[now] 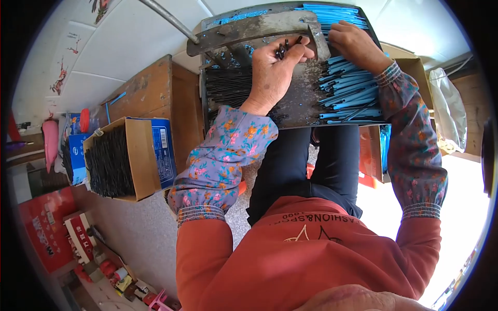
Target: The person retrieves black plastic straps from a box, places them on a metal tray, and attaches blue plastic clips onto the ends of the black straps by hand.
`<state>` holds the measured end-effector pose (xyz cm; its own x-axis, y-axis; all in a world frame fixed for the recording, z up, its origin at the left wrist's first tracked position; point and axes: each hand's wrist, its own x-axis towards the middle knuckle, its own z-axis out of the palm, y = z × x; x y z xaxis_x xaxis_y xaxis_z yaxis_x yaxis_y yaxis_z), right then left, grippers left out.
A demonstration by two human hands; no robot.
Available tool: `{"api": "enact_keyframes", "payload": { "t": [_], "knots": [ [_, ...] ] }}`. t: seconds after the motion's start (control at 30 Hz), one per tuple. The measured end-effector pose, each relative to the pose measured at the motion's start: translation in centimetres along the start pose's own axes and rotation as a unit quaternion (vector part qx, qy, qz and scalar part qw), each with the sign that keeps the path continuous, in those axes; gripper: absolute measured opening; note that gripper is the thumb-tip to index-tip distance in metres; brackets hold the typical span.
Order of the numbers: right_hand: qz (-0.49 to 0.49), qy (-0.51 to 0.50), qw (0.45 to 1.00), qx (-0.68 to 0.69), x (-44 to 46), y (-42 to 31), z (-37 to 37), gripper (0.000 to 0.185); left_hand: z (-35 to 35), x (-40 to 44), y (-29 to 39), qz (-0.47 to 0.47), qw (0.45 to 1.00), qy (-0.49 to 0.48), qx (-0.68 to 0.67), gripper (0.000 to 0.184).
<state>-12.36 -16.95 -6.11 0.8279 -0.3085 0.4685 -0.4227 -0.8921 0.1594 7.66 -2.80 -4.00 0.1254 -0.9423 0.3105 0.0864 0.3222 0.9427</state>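
Note:
My left hand [275,70] is closed around a few short-looking black sticks [282,50], their ends poking out between thumb and fingers. It is above a metal tray [298,106], beside an upright metal plate [316,40] fixed to a long metal bar [249,30]. My right hand [358,45] has its fingers curled together at the plate's right, between two piles of thin blue sticks. What its fingertips hold, if anything, is hidden. The nearer blue sticks [345,90] lie at the tray's right. Many thin black sticks [228,88] lie at its left.
Blue scraps [244,18] litter the tray's far side. Left of the tray stands a wooden cabinet [142,85], with a cardboard box [142,166] full of black sticks before it. A white bag [447,106] hangs at right. My legs are under the tray's near edge.

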Motion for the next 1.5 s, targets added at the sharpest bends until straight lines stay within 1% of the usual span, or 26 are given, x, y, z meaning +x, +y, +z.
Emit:
{"api": "enact_keyframes", "payload": {
  "t": [0.07, 0.23, 0.27, 0.4, 0.43, 0.57, 0.6, 0.63, 0.67, 0.7, 0.73, 0.93, 1.07, 1.1, 1.17, 1.23, 1.27, 1.3, 1.33, 1.37, 1.4, 1.43, 1.5],
  "knots": [
    [0.012, -0.084, 0.996, -0.034, -0.3, -0.3, 0.0, 0.018, -0.1, -0.3, -0.1, 0.000, 0.999, -0.001, -0.043, 0.014],
    [0.024, -0.111, 0.993, -0.043, -0.1, -0.6, -1.3, 0.015, 0.2, -0.7, 0.0, 0.013, 0.998, 0.012, -0.062, 0.014],
    [0.022, -0.110, 0.993, -0.041, 0.2, -0.8, -1.1, 0.015, 0.0, -0.6, 0.0, 0.013, 0.998, 0.015, -0.061, 0.014],
    [-0.025, -0.056, 0.997, 0.041, 0.4, -1.2, -0.7, 0.015, 0.2, -0.2, -0.5, 0.065, 0.997, 0.023, -0.030, 0.013],
    [-0.022, -0.053, 0.998, 0.039, 0.4, -1.1, -1.0, 0.015, 0.4, 0.0, -0.5, 0.067, 0.997, 0.020, -0.029, 0.013],
    [0.010, -0.036, 0.993, 0.116, 1.2, -1.9, -2.7, 0.012, 0.2, -0.1, -0.7, -0.001, 0.993, 0.064, -0.102, 0.010],
    [0.006, -0.039, 0.992, 0.118, 1.5, -2.6, -3.3, 0.012, 0.1, -0.2, -0.8, -0.002, 0.992, 0.069, -0.103, 0.010],
    [0.059, -0.024, 0.974, 0.216, 1.6, -3.8, -4.1, 0.010, -0.1, -0.4, -0.8, -0.002, 0.995, 0.066, -0.076, 0.010],
    [0.114, -0.007, 0.944, 0.310, 1.7, -5.1, -5.0, 0.008, -0.1, -0.4, -0.9, -0.003, 0.997, 0.059, -0.048, 0.011],
    [0.169, 0.013, 0.902, 0.396, 1.7, -6.0, -5.9, 0.006, 0.0, -0.3, -0.8, -0.001, 0.999, 0.048, -0.021, 0.011],
    [0.223, 0.034, 0.849, 0.477, 1.6, -6.3, -6.3, 0.006, 0.2, -0.1, -0.8, 0.002, 0.999, 0.036, 0.006, 0.011],
    [0.204, 0.025, 0.856, 0.474, 1.7, -6.4, -6.1, 0.010, 0.0, -0.1, -0.7, 0.004, 1.000, 0.024, 0.018, 0.011],
    [0.140, 0.000, 0.881, 0.453, 2.6, -5.7, -7.7, 0.008, 0.3, 0.0, -1.1, 0.024, 0.999, 0.038, -0.003, 0.013],
    [0.138, -0.004, 0.880, 0.454, 2.3, -5.2, -7.8, 0.008, 0.0, -0.1, -1.0, 0.023, 0.999, 0.042, -0.004, 0.013],
    [0.157, -0.121, 0.879, 0.434, 0.8, -2.2, -7.5, 0.007, -0.5, -0.1, -0.4, -0.016, 0.999, 0.029, 0.003, 0.014],
    [0.182, -0.231, 0.866, 0.405, -0.1, 0.4, -7.1, 0.006, -0.5, -0.1, 0.1, -0.056, 0.998, 0.007, 0.010, 0.015],
    [0.186, -0.229, 0.867, 0.402, -0.1, 1.1, -6.3, 0.006, -0.2, 0.0, 0.1, -0.054, 0.999, 0.003, 0.008, 0.015],
    [0.149, -0.177, 0.922, 0.311, -0.2, 1.4, -4.5, 0.005, 0.1, 0.0, 0.0, -0.056, 0.998, -0.005, -0.001, 0.016],
    [0.108, -0.123, 0.963, 0.216, -0.4, 1.5, -2.3, 0.004, 0.2, 0.0, -0.1, -0.059, 0.998, -0.012, -0.008, 0.017],
    [0.065, -0.067, 0.988, 0.119, -0.4, 1.4, -0.5, 0.003, 0.3, -0.1, -0.2, -0.063, 0.998, -0.018, -0.013, 0.017],
    [0.020, -0.009, 1.000, 0.021, -0.1, 1.1, 0.1, 0.003, 0.2, -0.2, -0.2, -0.065, 0.997, -0.022, -0.017, 0.018],
    [0.020, -0.005, 1.000, 0.022, 0.2, 1.0, 0.3, 0.003, 0.0, -0.1, -0.2, -0.064, 0.998, -0.021, -0.014, 0.018],
    [0.018, -0.030, 0.999, -0.033, 0.4, 0.7, 0.4, 0.005, -0.3, -0.1, -0.4, -0.037, 0.999, -0.021, -0.029, 0.017]
  ]
}}
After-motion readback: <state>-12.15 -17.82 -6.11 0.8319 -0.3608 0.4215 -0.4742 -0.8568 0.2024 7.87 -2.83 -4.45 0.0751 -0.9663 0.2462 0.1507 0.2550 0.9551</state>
